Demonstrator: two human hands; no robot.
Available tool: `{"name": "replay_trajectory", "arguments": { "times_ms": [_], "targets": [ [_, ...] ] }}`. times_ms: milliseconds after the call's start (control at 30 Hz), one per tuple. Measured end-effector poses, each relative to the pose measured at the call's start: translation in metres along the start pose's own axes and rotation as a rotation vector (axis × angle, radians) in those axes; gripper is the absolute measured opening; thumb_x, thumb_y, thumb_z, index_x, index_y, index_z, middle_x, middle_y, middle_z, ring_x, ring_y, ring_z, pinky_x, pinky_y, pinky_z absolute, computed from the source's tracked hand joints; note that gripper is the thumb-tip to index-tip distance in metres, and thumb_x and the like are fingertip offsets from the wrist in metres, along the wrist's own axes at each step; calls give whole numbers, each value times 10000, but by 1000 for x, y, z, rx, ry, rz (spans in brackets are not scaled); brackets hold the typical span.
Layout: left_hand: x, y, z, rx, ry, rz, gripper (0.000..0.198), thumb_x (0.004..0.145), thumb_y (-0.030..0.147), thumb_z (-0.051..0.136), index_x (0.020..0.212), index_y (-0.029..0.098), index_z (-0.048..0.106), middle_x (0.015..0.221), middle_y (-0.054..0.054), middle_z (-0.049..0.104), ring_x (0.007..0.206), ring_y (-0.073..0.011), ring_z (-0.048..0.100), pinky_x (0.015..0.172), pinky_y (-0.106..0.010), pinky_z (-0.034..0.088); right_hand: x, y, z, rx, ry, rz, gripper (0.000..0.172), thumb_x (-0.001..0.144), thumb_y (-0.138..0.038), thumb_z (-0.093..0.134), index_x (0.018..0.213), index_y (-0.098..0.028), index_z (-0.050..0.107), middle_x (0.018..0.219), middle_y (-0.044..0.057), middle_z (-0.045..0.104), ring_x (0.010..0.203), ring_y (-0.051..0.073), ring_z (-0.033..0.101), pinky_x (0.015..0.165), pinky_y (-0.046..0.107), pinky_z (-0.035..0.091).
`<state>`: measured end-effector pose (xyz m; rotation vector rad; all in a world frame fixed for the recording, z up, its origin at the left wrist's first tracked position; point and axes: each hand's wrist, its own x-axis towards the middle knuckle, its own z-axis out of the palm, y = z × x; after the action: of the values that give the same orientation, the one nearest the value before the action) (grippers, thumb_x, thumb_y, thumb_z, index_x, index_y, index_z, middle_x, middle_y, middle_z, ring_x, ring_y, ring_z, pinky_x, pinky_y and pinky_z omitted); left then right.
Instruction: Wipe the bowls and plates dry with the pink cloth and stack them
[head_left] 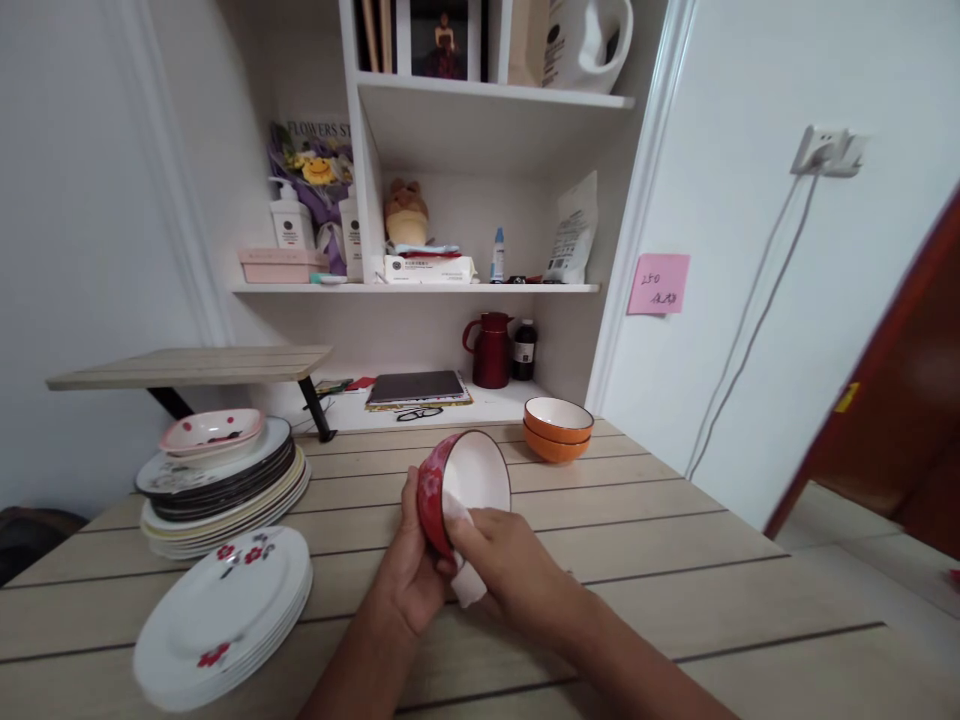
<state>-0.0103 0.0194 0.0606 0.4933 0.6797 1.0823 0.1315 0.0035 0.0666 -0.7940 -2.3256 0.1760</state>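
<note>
A red bowl (433, 492) with a pink flower pattern and a white inside is held up over the table, tilted so its mouth faces right. My left hand (415, 570) grips it from the left and below, fingers wrapped around the outside. My right hand (517, 565) is closed on a white tissue (469, 582) and presses it against the bowl's near rim, thumb toward the inside. Part of the tissue hangs below the rim. Beyond, to the right, two orange bowls (557, 440) stand nested on the table.
White flowered plates (225, 610) are stacked at the front left of the wooden table (675, 560). Behind them rises a taller plate stack (217, 500) topped by a pink dish (212, 430). A small raised shelf (195, 367), a laptop (416, 387) and a red jug (491, 350) stand farther back.
</note>
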Motion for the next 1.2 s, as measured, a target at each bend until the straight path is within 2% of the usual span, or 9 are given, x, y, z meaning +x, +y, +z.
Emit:
{"name": "replay_trajectory", "arguments": {
  "times_ms": [100, 300, 400, 567, 700, 867, 1000, 1100, 1200],
  "targets": [
    [-2, -3, 8, -6, -49, 82, 671, 796, 695, 597, 1208, 167, 637, 890, -67, 748, 751, -195, 677, 611, -251, 532, 0, -3, 0, 401, 170, 153, 79, 875, -272, 567, 941, -230, 578, 810, 9, 626, 695, 170, 526, 653, 285, 412],
    [2, -6, 8, 239, -176, 471, 1030, 619, 331, 896, 1489, 320, 345, 1501, -90, 479, 1347, -295, 476, 1077, -362, 426, 7, 0, -1, 1355, 674, 518, 343, 804, -369, 730, 1093, -246, 591, 1019, 23, 676, 865, 190, 626, 732, 292, 517],
    [2, -5, 6, 354, -141, 550, 1161, 549, 264, 927, 1515, 313, 285, 1542, -114, 411, 1405, -333, 396, 1119, -400, 383, 8, 1, -8, 1501, 699, 602, 336, 753, -341, 788, 1032, -240, 631, 980, 11, 701, 840, 182, 651, 731, 288, 537],
    [-6, -1, 10, 414, -104, 672, 1228, 395, 327, 973, 1466, 260, 378, 1479, -142, 474, 1378, -366, 423, 1138, -406, 358, 7, -6, -21, 1579, 547, 545, 408, 733, -315, 810, 1095, -207, 655, 1038, 56, 722, 896, 206, 672, 765, 312, 555],
    [-7, -1, 14, 314, -143, 587, 1185, 383, 324, 977, 1429, 231, 428, 1434, -161, 525, 1301, -386, 505, 1054, -404, 455, 6, -12, -19, 1549, 584, 553, 443, 758, -326, 794, 1147, -205, 618, 995, 58, 714, 862, 202, 664, 746, 309, 551],
    [4, -15, 10, 155, -167, 482, 1060, 440, 390, 961, 1382, 241, 500, 1373, -124, 595, 1291, -349, 523, 1071, -385, 438, 5, -7, -6, 1335, 595, 480, 411, 769, -419, 777, 1070, -209, 592, 915, 21, 667, 792, 171, 611, 705, 274, 516],
    [8, -21, 1, 9, -179, 182, 787, 588, 692, 780, 1188, 198, 656, 1125, -105, 727, 1181, -321, 612, 1015, -383, 485, 2, -4, 2, 889, 277, 331, 471, 710, -451, 818, 1052, -229, 583, 839, -7, 633, 738, 170, 562, 670, 280, 483],
    [7, -13, -3, -65, -138, -36, 823, 655, 849, 563, 1072, 155, 706, 942, -116, 757, 1094, -322, 659, 944, -383, 525, 1, -3, 4, 431, 86, 173, 613, 671, -352, 850, 1195, -232, 554, 1152, 88, 645, 1030, 279, 576, 925, 427, 466],
    [4, -4, -3, -47, -86, -114, 812, 769, 826, 445, 1136, 144, 687, 935, -117, 762, 1014, -298, 691, 863, -371, 548, 0, 4, 3, 164, -4, 3, 595, 725, -117, 697, 1273, -226, 493, 1279, 123, 608, 1206, 307, 527, 1118, 544, 288]
  ]
}}
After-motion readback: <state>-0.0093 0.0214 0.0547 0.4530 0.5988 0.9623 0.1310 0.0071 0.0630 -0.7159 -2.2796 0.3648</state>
